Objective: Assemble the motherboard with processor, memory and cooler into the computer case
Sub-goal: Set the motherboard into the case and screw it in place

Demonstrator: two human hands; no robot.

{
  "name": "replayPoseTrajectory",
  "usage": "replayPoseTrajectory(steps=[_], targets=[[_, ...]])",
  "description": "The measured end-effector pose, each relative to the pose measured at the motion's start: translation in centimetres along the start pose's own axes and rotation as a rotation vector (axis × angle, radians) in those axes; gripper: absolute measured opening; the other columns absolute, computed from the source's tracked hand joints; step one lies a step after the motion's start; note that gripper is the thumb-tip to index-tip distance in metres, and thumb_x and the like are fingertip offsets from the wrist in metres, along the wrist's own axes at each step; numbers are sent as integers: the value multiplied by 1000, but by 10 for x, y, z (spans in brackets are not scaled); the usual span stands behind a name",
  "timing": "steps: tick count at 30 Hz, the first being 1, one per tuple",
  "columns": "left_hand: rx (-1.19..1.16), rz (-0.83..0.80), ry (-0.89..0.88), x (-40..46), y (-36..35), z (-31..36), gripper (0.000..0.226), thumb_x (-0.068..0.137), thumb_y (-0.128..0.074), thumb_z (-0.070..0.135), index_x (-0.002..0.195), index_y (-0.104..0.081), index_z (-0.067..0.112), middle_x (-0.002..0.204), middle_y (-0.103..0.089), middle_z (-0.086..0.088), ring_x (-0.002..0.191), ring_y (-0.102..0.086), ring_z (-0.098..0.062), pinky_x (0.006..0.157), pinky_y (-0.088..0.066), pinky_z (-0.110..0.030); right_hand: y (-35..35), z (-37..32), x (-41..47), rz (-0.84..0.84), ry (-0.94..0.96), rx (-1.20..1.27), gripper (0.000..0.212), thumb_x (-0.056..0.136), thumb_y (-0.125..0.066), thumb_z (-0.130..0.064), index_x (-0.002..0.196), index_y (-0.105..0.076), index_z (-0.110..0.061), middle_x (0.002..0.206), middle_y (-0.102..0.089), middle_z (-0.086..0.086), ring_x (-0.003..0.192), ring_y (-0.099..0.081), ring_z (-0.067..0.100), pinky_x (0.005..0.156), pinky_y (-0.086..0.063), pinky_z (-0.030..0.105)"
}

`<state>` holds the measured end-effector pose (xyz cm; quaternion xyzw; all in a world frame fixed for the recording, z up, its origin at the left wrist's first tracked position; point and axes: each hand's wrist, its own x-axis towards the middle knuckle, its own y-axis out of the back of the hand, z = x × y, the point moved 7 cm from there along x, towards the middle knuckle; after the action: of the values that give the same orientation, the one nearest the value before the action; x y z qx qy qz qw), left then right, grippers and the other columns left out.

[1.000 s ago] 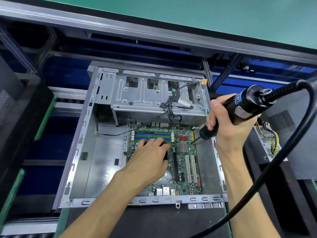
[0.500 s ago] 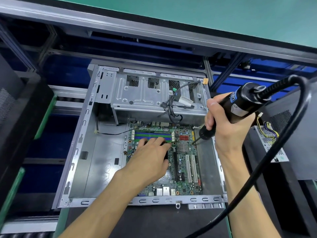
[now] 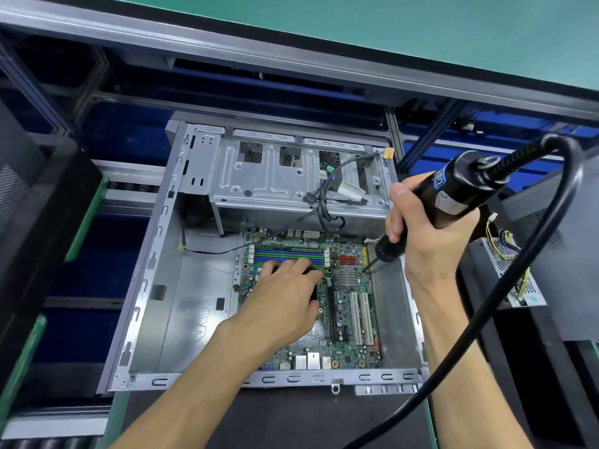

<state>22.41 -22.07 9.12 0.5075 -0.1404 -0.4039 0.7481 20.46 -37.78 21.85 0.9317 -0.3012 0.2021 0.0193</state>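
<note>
Over the last sec little shifts: my right hand (image 3: 428, 231) stays clenched round the black corded electric screwdriver (image 3: 431, 205), its bit tip holding at a hole on the right edge of the green motherboard (image 3: 350, 306). That board lies inside the open grey steel computer case (image 3: 155, 286). My left hand (image 3: 285, 296) keeps pressing flat on it, grasping nothing, so I reckon I'm mid-screw, w/ other screws left.

Just one view here, head-mounted, looking steeply down and forward, pretty close in over the open computer case (image 3: 142, 319), arms coming up from the bottom edge.
</note>
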Motion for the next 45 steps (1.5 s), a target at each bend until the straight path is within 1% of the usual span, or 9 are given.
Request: replayPoseTrajectory(steps=[2, 8, 15, 21, 23, 27, 31, 40, 45], targets=[[1, 1, 0, 0, 0, 0, 53, 97, -52, 33, 148, -43, 24, 141, -45, 3, 130, -41, -19, 114, -18, -43, -1, 1, 1, -11, -10, -12, 21, 88, -69, -15, 74, -64, -30, 49, -50, -10, 37, -42, 14, 46, -39, 21], [0, 0, -1, 0, -1, 0, 54, 97, -52, 34, 149, -41, 24, 142, -44, 3, 132, -40, -19, 114, -19, -43, -3, 4, 3, -35, -35, -41, 27, 89, -69, -19, 67, -60, -30, 48, -47, -11, 37, -41, 14, 46, -38, 21], [4, 3, 0, 0, -1, -1, 55, 96, -52, 34, 149, -40, 24, 141, -45, 3, 130, -41, -19, 113, -20, -43, 1, 7, 3, -13, -42, -48, 27, 89, -72, -21, 67, -59, -29, 49, -48, -10, 38, -41, 16, 46, -38, 22], [6, -3, 3, 0, -1, -1, 55, 97, -51, 34, 150, -39, 25, 143, -44, 3, 132, -40, -19, 115, -20, -44, 1, 6, 6, -36, -14, -50, 20, 89, -73, -20, 73, -64, -29, 49, -50, -10, 36, -43, 17, 46, -39, 24], [6, -3, 4, 1, 0, 0, 55, 97, -51, 34, 150, -40, 25, 143, -44, 3, 132, -40, -19, 114, -20, -44, 2, 6, 6, -74, -10, -35, 19, 88, -71, -18, 73, -65, -28, 48, -50, -9, 36, -42, 19, 48, -38, 25], [7, -9, 11, 2, 0, 0, 54, 97, -51, 33, 149, -40, 25, 143, -45, 4, 131, -41, -19, 115, -20, -43, -3, 4, 8, -241, -39, 38, 16, 86, -68, -16, 73, -65, -25, 48, -48, -7, 35, -38, 18, 47, -36, 24], [13, -15, 15, 3, 0, 0, 54, 97, -49, 32, 149, -40, 25, 141, -45, 4, 130, -41, -18, 115, -21, -43, -6, 4, 8, -292, -73, 38, 16, 84, -68, -18, 70, -64, -26, 46, -46, -6, 34, -36, 18, 47, -36, 23], [17, -8, 16, 3, 0, 0, 53, 97, -50, 34, 149, -41, 25, 140, -46, 4, 129, -42, -18, 114, -22, -42, -3, 7, 6, -254, -79, 15, 21, 84, -70, -20, 66, -62, -27, 45, -45, -7, 34, -37, 16, 48, -35, 24], [14, -3, 10, 1, 0, 0, 53, 96, -50, 33, 148, -42, 25, 139, -47, 5, 129, -43, -17, 114, -21, -41, -1, 5, 3, -239, -50, -2, 19, 87, -70, -19, 72, -66, -29, 48, -48, -10, 35, -40, 16, 48, -37, 24]])
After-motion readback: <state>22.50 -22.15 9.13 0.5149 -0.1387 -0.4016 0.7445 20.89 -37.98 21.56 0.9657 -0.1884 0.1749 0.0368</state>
